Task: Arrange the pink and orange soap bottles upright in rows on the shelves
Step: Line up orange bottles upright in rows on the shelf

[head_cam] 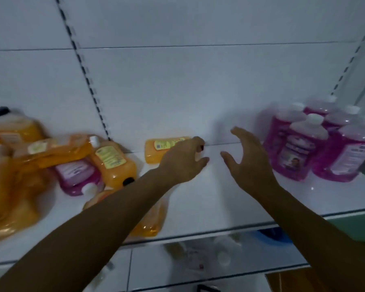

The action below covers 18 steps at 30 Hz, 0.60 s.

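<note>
On the white shelf (209, 199) we have both hands out over the bare middle stretch, and neither is holding anything. Our left hand (182, 163) reaches toward the back, its fingers loosely curled and empty, in front of the right end of an orange bottle (159, 150) that lies on its side against the rear wall — whether the fingertips touch it we cannot tell. Our right hand (246, 157) hovers just beside the left one, palm turned inward, fingers spread and relaxed, thumb apart from the rest. To the right, the pink bottles (303, 148) stand upright in a tight group with white caps on top, near the right hand but not touching it. To the left, the rest lie in a loose heap: an orange bottle with a black cap (114, 165) tilted on its back, a pink bottle (78, 175) lying beside it with its white cap toward us, and more orange bottles (13, 165) piled and blurred at the far left edge. Another orange one (150, 224) lies near the front lip, partly hidden under our left forearm. Below — on the lower shelf (198, 266) — some pale items show only as a blur.
</note>
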### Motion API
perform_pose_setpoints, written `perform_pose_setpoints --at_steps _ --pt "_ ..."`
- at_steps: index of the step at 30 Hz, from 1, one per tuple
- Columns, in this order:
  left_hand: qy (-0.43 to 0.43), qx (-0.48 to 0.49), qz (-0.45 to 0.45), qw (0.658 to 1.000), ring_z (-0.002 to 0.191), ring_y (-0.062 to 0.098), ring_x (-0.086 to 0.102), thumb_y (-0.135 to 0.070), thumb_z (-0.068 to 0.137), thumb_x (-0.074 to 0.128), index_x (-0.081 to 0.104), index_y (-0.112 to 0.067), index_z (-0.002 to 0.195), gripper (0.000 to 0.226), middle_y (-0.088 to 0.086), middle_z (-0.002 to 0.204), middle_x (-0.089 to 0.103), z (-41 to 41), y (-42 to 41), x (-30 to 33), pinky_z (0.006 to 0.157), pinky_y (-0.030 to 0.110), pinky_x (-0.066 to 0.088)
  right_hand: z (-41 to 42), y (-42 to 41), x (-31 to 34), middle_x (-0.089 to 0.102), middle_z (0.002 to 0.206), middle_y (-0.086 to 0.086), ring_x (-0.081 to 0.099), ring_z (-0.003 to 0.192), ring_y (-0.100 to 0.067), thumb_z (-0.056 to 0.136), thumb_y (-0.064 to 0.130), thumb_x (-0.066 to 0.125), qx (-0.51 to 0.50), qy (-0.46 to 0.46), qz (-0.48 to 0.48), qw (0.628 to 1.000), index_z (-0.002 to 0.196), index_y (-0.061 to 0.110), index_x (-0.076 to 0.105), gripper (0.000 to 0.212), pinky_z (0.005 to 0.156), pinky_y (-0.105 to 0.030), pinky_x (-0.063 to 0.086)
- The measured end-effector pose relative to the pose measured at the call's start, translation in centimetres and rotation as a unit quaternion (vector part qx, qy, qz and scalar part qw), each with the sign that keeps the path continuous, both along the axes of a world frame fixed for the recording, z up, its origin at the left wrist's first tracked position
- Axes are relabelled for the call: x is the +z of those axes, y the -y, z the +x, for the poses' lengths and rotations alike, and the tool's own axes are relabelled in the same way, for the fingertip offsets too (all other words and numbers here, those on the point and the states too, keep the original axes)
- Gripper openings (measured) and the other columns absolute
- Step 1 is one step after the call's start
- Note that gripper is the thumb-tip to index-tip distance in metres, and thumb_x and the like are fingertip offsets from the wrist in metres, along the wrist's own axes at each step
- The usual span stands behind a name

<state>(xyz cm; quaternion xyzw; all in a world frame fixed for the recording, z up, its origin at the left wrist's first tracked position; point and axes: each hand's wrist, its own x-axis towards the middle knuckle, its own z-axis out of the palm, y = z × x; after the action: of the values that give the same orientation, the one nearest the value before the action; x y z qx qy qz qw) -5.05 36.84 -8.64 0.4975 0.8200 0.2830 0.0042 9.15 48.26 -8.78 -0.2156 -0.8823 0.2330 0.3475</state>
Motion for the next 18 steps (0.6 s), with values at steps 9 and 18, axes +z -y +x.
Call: perform_pose_setpoints --at_steps 9,18 --pt "-0.024 0.148 0.026 0.988 0.098 0.012 0.060 -0.032 0.090 0.064 0.057 -0.016 0.124 0.038 0.000 0.111 0.066 -5.7 15.9 2.1 0.085 0.030 0.051 -8.2 10.1 0.2 0.055 0.134 -0.001 0.053 0.119 -0.016 0.088 0.027 0.069 0.182 0.084 -0.031 0.979 0.133 0.015 0.052 0.050 0.092 -0.023 0.039" --pt "-0.002 0.132 0.017 0.991 0.094 0.013 0.062 -0.030 0.091 0.062 0.060 -0.016 0.117 0.029 0.000 0.106 0.066 -9.2 25.2 2.6 0.081 0.030 0.054 -11.8 18.0 2.0 0.060 0.124 0.004 0.060 0.100 -0.012 0.084 0.053 0.065 0.231 0.243 0.015 0.942 0.130 0.025 0.051 0.055 0.082 -0.034 0.053"
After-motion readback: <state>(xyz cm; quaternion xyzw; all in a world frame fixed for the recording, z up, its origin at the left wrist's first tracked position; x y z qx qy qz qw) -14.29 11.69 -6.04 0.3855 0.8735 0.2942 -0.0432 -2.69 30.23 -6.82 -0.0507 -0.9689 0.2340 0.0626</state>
